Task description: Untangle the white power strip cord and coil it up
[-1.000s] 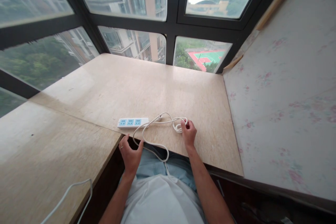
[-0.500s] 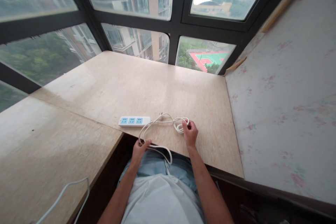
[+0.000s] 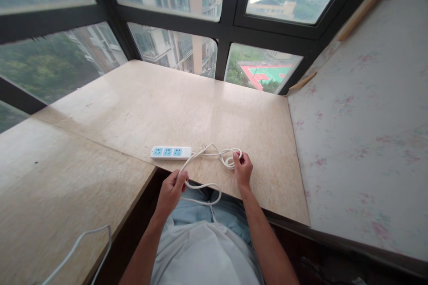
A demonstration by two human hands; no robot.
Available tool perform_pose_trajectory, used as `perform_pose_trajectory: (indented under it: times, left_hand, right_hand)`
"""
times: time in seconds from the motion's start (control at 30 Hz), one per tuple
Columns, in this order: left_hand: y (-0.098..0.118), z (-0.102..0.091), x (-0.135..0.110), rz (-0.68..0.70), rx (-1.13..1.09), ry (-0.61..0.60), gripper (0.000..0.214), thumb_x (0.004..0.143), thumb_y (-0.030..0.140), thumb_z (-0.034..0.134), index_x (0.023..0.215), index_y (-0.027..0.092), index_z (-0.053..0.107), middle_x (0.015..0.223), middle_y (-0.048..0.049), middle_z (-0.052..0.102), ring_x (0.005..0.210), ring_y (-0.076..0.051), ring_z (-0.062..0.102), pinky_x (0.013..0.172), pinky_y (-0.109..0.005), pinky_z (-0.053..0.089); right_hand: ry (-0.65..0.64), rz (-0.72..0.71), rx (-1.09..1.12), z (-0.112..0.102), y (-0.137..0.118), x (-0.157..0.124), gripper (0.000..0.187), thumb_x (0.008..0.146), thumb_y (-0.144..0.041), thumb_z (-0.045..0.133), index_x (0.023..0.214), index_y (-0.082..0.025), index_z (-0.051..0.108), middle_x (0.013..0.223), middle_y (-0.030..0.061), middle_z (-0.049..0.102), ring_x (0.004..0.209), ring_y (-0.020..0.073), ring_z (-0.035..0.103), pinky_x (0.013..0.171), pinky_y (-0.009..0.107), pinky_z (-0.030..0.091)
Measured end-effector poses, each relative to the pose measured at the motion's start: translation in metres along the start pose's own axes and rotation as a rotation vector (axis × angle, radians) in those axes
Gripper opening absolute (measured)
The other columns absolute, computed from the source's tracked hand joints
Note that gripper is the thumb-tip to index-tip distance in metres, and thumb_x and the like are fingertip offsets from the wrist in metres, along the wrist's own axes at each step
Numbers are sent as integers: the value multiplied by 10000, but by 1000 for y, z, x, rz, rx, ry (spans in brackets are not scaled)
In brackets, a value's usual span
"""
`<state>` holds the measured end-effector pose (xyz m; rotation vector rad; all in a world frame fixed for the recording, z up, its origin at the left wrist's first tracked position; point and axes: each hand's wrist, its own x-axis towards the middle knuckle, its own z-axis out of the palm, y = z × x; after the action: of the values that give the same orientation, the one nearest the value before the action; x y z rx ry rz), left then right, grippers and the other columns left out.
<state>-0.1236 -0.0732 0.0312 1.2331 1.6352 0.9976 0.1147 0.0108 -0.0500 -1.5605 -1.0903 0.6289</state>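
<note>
A white power strip (image 3: 171,153) with several blue sockets lies on the stone ledge, left of centre. Its white power cord (image 3: 200,185) runs from the strip's right end in loose loops. My left hand (image 3: 174,190), at the ledge's front edge, is closed around part of the cord, and a loop hangs from it over my lap. On the right, my right hand (image 3: 242,169) pinches the small coiled loops of the same cord, just over the ledge. The plug (image 3: 203,146) shows partly behind the cord, near the strip's right end.
The beige stone ledge (image 3: 214,111) meets dark-framed windows at the back and a flower-papered wall (image 3: 354,142) on the right. Another white cable (image 3: 78,240) lies at the lower left, drooping over the ledge's edge.
My left hand has moved slightly left and up and closed more fully around the cord, pulling its loop along. My right hand stays almost in place.
</note>
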Motion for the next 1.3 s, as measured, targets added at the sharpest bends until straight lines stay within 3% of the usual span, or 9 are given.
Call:
perform_pose_trajectory:
  times: [0.13, 0.33, 0.43, 0.53, 0.6, 0.73, 0.9, 1.1, 1.3]
  left_hand:
    - [39, -22, 30, 94, 108, 3, 446, 880, 553, 450, 722, 157, 581, 625, -30, 593, 563, -122, 538, 552, -220, 435]
    - [100, -44, 90, 137, 144, -304, 436, 860, 572, 475, 828, 149, 578, 544, -19, 567, 519, -164, 603, 513, -247, 453]
    - [130, -43, 123, 370, 462, -285, 432, 891, 526, 464, 744, 144, 602, 529, -20, 551, 493, -138, 566, 558, -250, 415]
    - [150, -30, 163, 681, 803, -125, 370, 917, 455, 467, 886, 147, 670, 692, -57, 629, 657, -175, 604, 700, -305, 402]
    - [155, -17, 193, 829, 947, -164, 345, 934, 412, 456, 960, 147, 676, 796, -79, 656, 767, -198, 614, 778, -337, 377]
    - [150, 8, 244, 1036, 1053, -279, 282, 949, 305, 436, 955, 168, 682, 926, -91, 674, 909, -203, 592, 892, -371, 298]
    - [130, 30, 276, 1046, 1012, -273, 246, 930, 269, 460, 948, 162, 681, 953, -112, 675, 921, -203, 569, 897, -377, 267]
    - [100, 42, 284, 1013, 971, -176, 282, 939, 321, 439, 989, 164, 669, 978, -129, 650, 955, -225, 546, 884, -391, 285]
    - [53, 32, 276, 858, 915, -141, 372, 955, 284, 347, 1246, 170, 549, 1232, -164, 569, 1173, -257, 480, 976, -422, 295]
  right_hand:
    - [-13, -10, -4, -1, -2, -1, 346, 845, -478, 559, 866, -141, 634, 741, 23, 616, 635, 141, 522, 615, 248, 417]
    - [-15, -37, -29, 0, 0, -1, 342, 866, -475, 533, 875, -148, 632, 779, 34, 643, 663, 148, 557, 640, 254, 435]
    - [-11, -60, -20, 0, 4, -1, 363, 874, -476, 518, 927, -144, 654, 848, 61, 661, 713, 160, 576, 658, 264, 448]
    - [-4, -80, 13, 1, 7, 0, 372, 872, -472, 528, 982, -147, 674, 933, 86, 667, 787, 174, 589, 695, 278, 462]
    - [1, -102, 31, 1, 9, 1, 354, 868, -463, 548, 970, -151, 683, 938, 86, 664, 828, 181, 590, 748, 294, 465]
    - [2, -140, 41, -1, 10, 2, 323, 867, -440, 569, 972, -159, 689, 979, 88, 658, 925, 196, 585, 847, 327, 452]
    - [3, -133, 41, -1, 6, 2, 340, 861, -455, 561, 950, -153, 687, 947, 90, 659, 898, 198, 586, 838, 335, 451]
    - [25, -116, 63, 0, 1, 3, 352, 866, -474, 544, 891, -145, 667, 898, 82, 649, 853, 190, 577, 800, 319, 453]
    - [24, -106, 49, 0, 3, 3, 347, 884, -465, 529, 854, -143, 654, 831, 56, 630, 792, 172, 554, 753, 292, 436]
